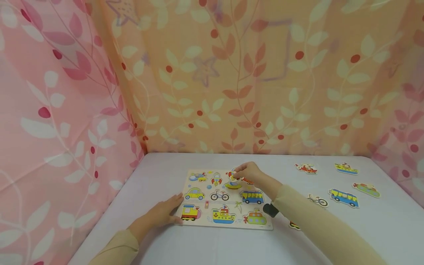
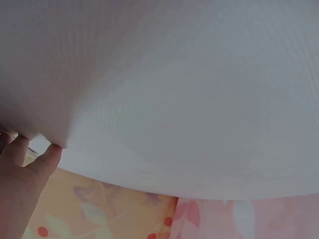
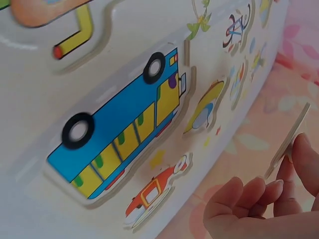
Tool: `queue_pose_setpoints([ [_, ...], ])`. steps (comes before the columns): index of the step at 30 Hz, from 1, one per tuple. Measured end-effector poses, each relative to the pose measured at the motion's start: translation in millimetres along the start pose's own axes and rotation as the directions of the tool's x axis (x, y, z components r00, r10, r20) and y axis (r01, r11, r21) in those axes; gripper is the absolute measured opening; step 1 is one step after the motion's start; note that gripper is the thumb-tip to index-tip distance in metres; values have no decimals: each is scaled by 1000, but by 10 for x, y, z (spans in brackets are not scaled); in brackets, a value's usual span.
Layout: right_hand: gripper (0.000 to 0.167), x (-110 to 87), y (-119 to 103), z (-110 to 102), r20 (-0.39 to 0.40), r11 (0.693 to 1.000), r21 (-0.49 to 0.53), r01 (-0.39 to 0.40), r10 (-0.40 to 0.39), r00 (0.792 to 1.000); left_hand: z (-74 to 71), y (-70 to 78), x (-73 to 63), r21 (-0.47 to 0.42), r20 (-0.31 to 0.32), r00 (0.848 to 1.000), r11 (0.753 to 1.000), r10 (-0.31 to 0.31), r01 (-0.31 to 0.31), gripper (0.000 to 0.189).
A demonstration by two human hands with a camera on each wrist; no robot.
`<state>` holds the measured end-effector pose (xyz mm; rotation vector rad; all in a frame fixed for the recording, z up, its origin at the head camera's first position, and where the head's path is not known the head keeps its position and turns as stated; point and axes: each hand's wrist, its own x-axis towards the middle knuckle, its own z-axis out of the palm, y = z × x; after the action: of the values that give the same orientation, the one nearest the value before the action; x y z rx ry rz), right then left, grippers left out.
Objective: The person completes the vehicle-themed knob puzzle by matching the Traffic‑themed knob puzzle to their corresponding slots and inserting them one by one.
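Observation:
A wooden puzzle board [image 1: 207, 211] with vehicle pictures lies on the white table. Over its back row, my right hand [image 1: 253, 176] pinches a small rocket puzzle piece [image 1: 230, 175] with red fins, above the flying saucer picture. In the right wrist view the held piece [image 3: 290, 142] appears edge-on between thumb and fingers, away from the board's surface. My left hand [image 1: 165, 210] rests at the board's left edge, fingers spread and relaxed, beside the car and train pictures. The left wrist view shows only part of this hand [image 2: 30, 172], its fingertips against the white surface.
Right of the board lie loose pieces: a helicopter [image 1: 306, 168], a ship [image 1: 346, 168], a submarine [image 1: 366, 190], a bus [image 1: 344, 198] and a bicycle [image 1: 318, 200]. Another piece [image 1: 294, 225] is partly hidden by the right sleeve. Patterned curtains [image 1: 212, 92] stand behind the table.

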<state>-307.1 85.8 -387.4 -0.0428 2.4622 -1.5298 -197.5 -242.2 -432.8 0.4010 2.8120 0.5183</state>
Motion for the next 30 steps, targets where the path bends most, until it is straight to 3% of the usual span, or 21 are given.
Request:
queue_pose_setpoints([
  [8, 13, 110, -30, 262, 7, 995, 103, 10, -11, 1000, -7, -13, 1, -20, -3, 1000, 1000, 12, -13, 92],
  [18, 11, 289, -27, 451, -3, 999, -30, 28, -28, 1000, 32, -29, 7, -15, -17, 1000, 1000, 8, -8, 88],
  [25, 11, 443, 18, 606, -5, 998, -37, 50, -50, 999, 30, -29, 10, -13, -16, 1000, 1000, 14, -14, 88],
  [30, 12, 489, 7, 691, -6, 999, -37, 15, -15, 1000, 31, -20, 0, -21, -30, 999, 999, 23, -23, 87],
])
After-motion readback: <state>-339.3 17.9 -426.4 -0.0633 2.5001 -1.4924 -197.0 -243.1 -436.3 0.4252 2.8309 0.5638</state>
